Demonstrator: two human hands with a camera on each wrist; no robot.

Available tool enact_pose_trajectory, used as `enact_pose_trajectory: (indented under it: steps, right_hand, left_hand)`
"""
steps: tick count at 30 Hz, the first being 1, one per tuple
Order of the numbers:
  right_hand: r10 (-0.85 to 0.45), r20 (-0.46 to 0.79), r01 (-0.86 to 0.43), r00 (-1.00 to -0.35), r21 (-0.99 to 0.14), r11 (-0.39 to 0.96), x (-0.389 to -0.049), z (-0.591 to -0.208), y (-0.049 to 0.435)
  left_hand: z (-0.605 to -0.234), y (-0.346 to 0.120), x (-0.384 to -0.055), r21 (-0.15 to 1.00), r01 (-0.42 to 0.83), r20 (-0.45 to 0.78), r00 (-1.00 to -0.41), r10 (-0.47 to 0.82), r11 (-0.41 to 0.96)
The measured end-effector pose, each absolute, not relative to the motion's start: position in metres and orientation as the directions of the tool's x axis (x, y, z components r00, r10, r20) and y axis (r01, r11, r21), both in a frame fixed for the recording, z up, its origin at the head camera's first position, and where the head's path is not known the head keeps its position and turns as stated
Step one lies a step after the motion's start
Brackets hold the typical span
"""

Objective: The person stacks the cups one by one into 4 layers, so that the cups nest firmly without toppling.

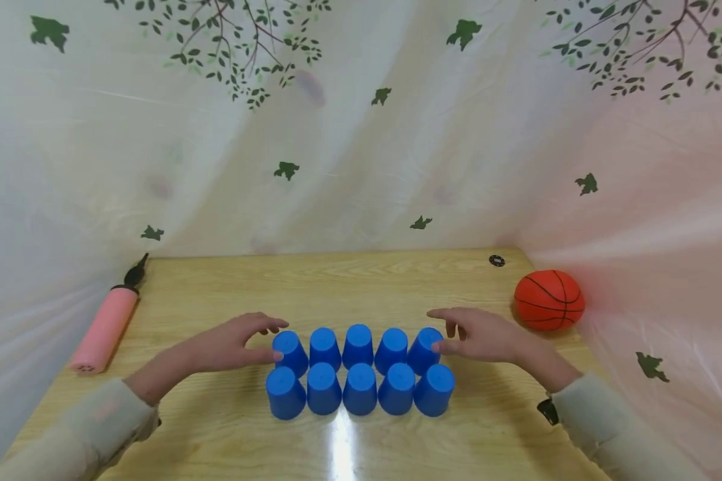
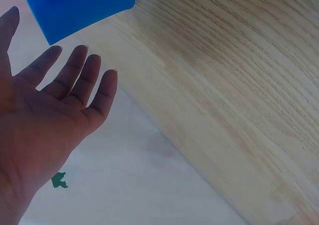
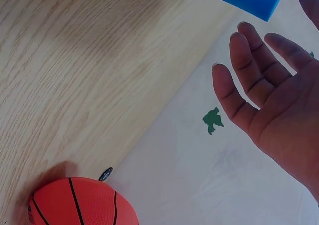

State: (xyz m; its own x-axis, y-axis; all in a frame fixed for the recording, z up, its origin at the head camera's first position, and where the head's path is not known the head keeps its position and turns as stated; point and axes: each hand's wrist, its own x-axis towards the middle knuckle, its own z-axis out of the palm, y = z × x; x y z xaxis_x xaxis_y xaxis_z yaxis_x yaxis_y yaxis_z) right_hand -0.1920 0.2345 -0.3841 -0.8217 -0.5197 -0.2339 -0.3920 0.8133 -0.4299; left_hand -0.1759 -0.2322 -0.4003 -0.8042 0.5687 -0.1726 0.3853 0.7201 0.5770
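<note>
Several blue cups stand upside down in two close rows on the wooden table, with the front row's middle cup [image 1: 359, 393] nearest me. At the back row's left end is a blue cup [image 1: 292, 357], and my left hand [image 1: 234, 344] is beside it, the thumb tip overlapping it in the head view. My right hand [image 1: 487, 336] is at the back row's right-end cup [image 1: 422, 355], its thumb tip likewise over the cup's edge. Both wrist views show bare palms with loosely bent, spread fingers; a cup wall [image 2: 84, 11] appears just beyond the left fingertips.
A pink hand pump [image 1: 105, 331] with a black nozzle lies at the table's left edge. On the right sits an orange-red basketball [image 1: 549, 300], with a small black disc [image 1: 497, 260] near the back edge. A pale leaf-patterned sheet [image 1: 349, 200] hangs behind and at the sides.
</note>
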Motion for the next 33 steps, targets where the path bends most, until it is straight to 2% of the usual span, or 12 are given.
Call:
enact_pose_trajectory:
  steps: [8, 33]
  right_hand:
    - [-0.532, -0.253, -0.397, -0.808, -0.433, 0.809, -0.1919, -0.3871, 0.2308]
    - [-0.547, -0.250, -0.413, -0.799, -0.433, 0.802, -0.1937, -0.3908, 0.2246]
  left_hand:
    - [-0.4057, -0.2290, -0.1785, 0.596, 0.353, -0.201, -0.804, 0.559, 0.722]
    - [-0.4043, -0.2231, -0.1852, 0.543, 0.392, -0.170, -0.815, 0.554, 0.743]
